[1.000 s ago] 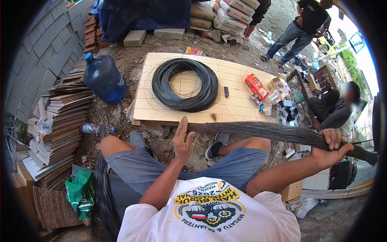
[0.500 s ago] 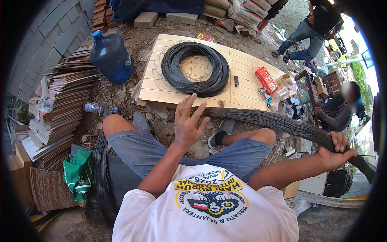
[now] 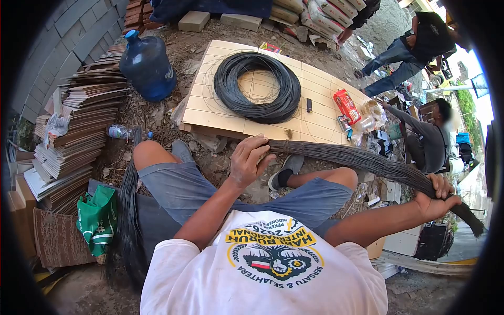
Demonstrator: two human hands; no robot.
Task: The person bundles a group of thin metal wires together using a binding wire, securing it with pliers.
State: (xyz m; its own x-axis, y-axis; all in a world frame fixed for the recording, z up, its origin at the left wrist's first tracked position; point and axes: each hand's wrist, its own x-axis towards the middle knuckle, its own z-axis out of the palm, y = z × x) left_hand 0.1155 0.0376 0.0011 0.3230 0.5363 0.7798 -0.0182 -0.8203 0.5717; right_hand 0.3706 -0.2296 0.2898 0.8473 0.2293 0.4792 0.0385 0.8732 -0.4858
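Observation:
A long bundle of thin dark wire (image 3: pixel 346 156) stretches across my lap, bound near its left end. My right hand (image 3: pixel 434 193) is wrapped around it towards the far right, and the loose wire ends hang beyond my fist. At the other end, my left hand (image 3: pixel 250 161) has its fingers curled over the bundle's tip; the palm side is hidden. A coil of the same dark wire (image 3: pixel 231 94) lies on a pale tiled board (image 3: pixel 320 126) in front of me. A small black object (image 3: pixel 308 105) rests beside the coil.
Another dark wire bundle (image 3: pixel 129 220) hangs at my left, near a green bag (image 3: pixel 98 220). A blue water jug (image 3: pixel 148 68) and stacked flat boards (image 3: pixel 84 142) stand beyond. A red packet (image 3: pixel 346 106) lies on the board. A person sits at right (image 3: pixel 433 136); another stands behind (image 3: pixel 415 47).
My left hand, spread above the bundle's left end before, has lowered and curled its fingers onto it. My right hand keeps its grip. The seated person has turned and stretched an arm out.

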